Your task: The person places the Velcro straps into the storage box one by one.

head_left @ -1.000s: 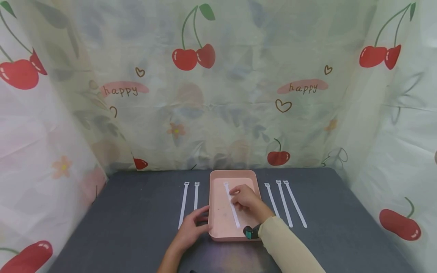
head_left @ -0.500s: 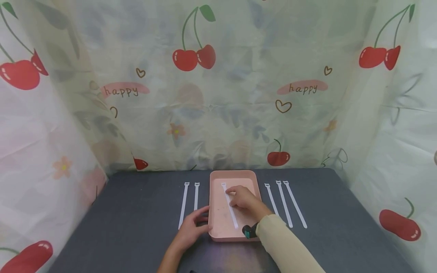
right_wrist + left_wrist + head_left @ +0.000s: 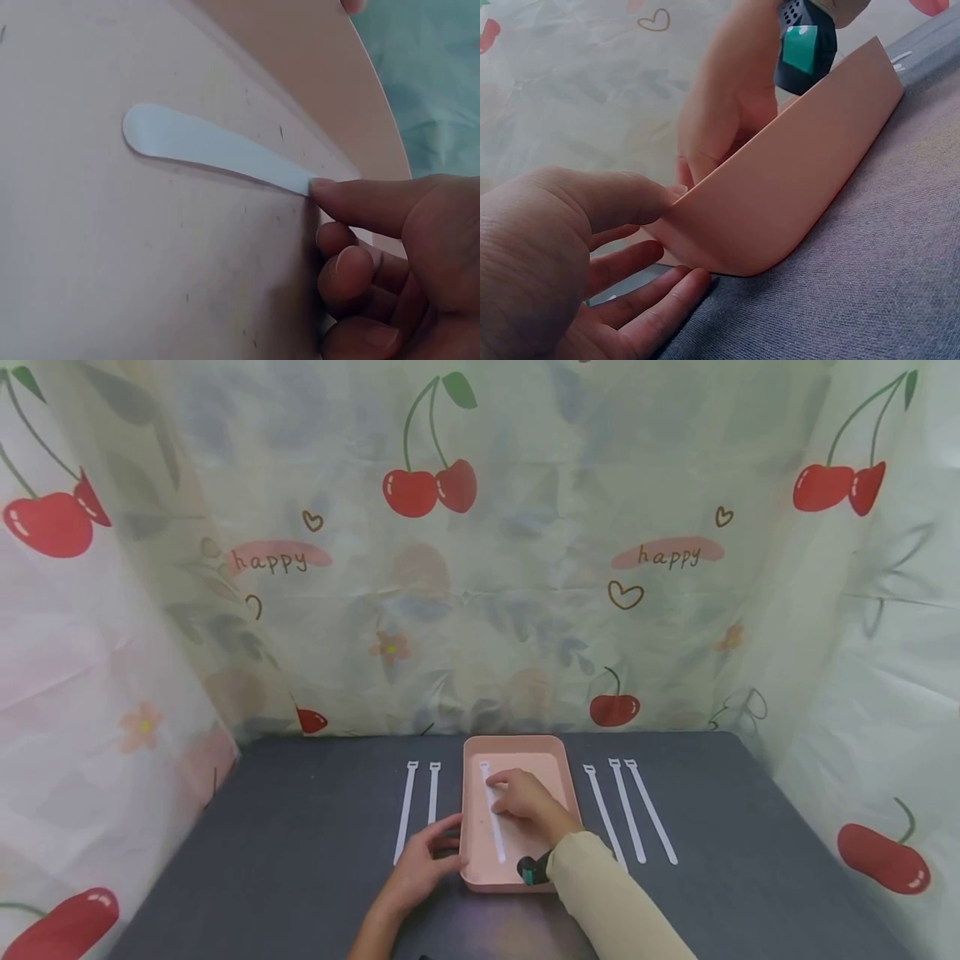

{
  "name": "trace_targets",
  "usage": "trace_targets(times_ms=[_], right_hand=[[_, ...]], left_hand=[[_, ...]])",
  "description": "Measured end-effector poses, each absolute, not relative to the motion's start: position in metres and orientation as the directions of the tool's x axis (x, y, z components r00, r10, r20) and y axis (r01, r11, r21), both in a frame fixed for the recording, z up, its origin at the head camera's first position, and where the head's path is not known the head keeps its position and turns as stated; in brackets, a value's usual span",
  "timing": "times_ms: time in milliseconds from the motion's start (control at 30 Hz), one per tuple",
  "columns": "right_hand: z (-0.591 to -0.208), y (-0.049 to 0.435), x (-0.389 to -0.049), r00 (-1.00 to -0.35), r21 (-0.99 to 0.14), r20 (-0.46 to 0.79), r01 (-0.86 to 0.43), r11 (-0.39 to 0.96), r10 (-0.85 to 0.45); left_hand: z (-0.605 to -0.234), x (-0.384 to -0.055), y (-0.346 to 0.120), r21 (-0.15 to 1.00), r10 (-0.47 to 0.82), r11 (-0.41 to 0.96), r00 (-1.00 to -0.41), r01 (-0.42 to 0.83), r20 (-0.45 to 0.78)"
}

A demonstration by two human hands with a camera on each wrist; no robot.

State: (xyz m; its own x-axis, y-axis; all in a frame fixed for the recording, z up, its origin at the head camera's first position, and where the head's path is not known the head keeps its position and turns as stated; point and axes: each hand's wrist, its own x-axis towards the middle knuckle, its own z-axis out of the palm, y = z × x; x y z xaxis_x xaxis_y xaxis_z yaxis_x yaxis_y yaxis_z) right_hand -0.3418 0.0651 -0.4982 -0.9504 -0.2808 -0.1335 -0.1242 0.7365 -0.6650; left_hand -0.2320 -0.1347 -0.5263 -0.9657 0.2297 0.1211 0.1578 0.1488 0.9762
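Note:
A white cable strap (image 3: 498, 843) with a slotted head lies lengthwise in the left part of a pink tray (image 3: 517, 744). My right hand (image 3: 531, 800) reaches into the tray from the right and pinches the strap along one side. In the right wrist view the thumb presses the edge of the strap (image 3: 202, 146), whose rounded end points away from the hand. My left hand (image 3: 420, 867) rests at the tray's left side. In the left wrist view its thumb touches the rim of the tray (image 3: 757, 202), with the other fingers fairly straight along the base.
Two more white straps (image 3: 406, 814) lie on the dark tabletop (image 3: 300, 860) left of the tray, one partly behind my left hand. Three straps (image 3: 628, 814) lie to the right. A cherry-patterned curtain (image 3: 510, 635) encloses the back and sides.
My right hand has moved left inside the tray, carrying the strap from near the middle toward the left wall. My left hand has stayed at the tray's side.

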Motion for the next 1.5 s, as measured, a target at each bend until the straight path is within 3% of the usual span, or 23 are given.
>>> trace_targets(times_ms=[400,633,867,1300,1500], right_hand=[[-0.502,0.047,-0.344,-0.965,-0.702,-0.133,-0.068,0.709,-0.224],[-0.503,0.043,-0.340,-0.951,-0.823,-0.196,0.028,0.568,-0.237],[-0.500,0.040,-0.338,-0.931,-0.851,-0.253,0.084,0.519,-0.265],[-0.507,0.042,-0.344,-0.949,-0.871,-0.173,0.023,0.491,-0.262],[-0.508,0.049,-0.342,-0.931,-0.887,-0.156,-0.015,0.462,-0.330]], left_hand=[[-0.524,-0.232,-0.132,0.975,0.246,0.164,-0.963,0.151,0.107],[-0.523,-0.231,-0.131,0.975,0.247,0.151,-0.961,0.164,0.124],[-0.524,-0.233,-0.131,0.972,0.241,0.178,-0.965,0.153,0.108],[-0.525,-0.232,-0.134,0.968,0.243,0.183,-0.962,0.170,0.123],[-0.526,-0.231,-0.135,0.970,0.239,0.171,-0.962,0.174,0.131]])
